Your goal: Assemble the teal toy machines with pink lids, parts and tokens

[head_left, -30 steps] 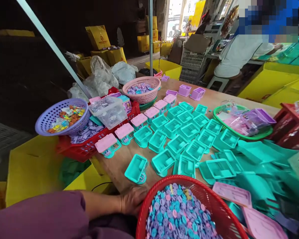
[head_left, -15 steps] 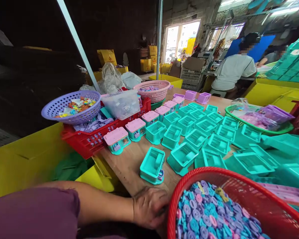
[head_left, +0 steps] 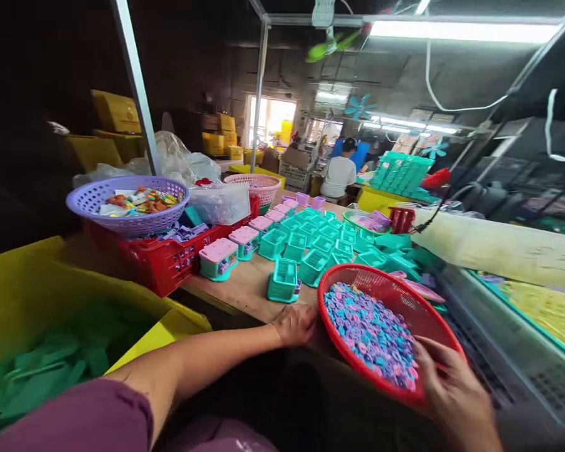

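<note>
A red mesh basket (head_left: pixel 332 268) holds many small blue, purple and pink plastic pieces (head_left: pixel 370 333). My left hand (head_left: pixel 295 324) is curled beside the basket's left rim; its fingertips are hidden. Over the basket's near right side is my right hand (head_left: pixel 459 389), thumb and forefinger tips close together beside the pieces; whatever they pinch is too small to make out. Just beyond my left hand stands an open teal box (head_left: pixel 283 280), with a purple detail at its side. Several more teal boxes (head_left: pixel 313 267) spread behind it, and pink-lidded boxes (head_left: pixel 219 258) form a row at the left.
A purple basket (head_left: pixel 127 220) of colourful pieces rests on a red crate (head_left: pixel 167 263) at the left. Below it is a yellow carton (head_left: pixel 136 301) with green pieces. A grey crate (head_left: pixel 513 339) stands at the right. Farther back, a person (head_left: pixel 339 176) sits facing away.
The view has tilted up and swung right. My right hand has come into view at the basket's near right side. My left hand stays curled by the left rim.
</note>
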Demonstrator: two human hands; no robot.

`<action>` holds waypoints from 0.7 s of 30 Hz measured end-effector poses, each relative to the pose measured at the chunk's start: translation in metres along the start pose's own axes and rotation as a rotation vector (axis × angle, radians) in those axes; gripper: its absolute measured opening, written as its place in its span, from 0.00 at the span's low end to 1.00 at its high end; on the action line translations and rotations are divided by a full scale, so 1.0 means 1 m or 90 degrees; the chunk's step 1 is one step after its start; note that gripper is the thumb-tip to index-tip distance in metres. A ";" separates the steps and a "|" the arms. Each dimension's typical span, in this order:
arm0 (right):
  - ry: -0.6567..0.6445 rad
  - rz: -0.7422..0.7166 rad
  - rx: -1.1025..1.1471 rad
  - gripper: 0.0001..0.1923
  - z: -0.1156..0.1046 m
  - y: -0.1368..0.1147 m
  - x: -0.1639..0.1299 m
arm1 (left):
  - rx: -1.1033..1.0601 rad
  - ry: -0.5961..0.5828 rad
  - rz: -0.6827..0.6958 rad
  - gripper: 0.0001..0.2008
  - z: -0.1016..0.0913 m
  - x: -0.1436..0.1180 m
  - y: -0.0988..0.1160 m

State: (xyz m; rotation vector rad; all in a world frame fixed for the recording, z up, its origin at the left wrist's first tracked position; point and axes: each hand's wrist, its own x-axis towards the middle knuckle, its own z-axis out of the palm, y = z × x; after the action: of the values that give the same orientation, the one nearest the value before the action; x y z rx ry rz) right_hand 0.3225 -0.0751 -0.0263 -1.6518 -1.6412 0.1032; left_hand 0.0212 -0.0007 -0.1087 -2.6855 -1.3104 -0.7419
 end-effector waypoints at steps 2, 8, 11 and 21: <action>-0.147 -0.022 0.001 0.21 0.017 -0.035 -0.011 | 0.005 -0.003 0.050 0.11 -0.006 -0.001 0.003; -0.371 -0.021 -0.138 0.20 0.023 -0.083 -0.006 | 0.005 0.088 0.054 0.07 -0.059 -0.009 0.003; -0.433 -0.034 -0.113 0.13 0.021 -0.083 0.009 | 0.003 0.193 -0.088 0.16 -0.088 -0.003 -0.023; -0.459 -0.082 -0.133 0.17 0.040 -0.066 0.071 | -0.090 -0.117 -0.329 0.29 -0.084 0.032 -0.094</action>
State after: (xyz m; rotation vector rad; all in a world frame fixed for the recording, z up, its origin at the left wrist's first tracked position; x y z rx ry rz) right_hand 0.2579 -0.0042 0.0157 -1.7689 -2.3548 0.5284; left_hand -0.0664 0.0601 -0.0343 -2.5831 -2.1184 -0.6531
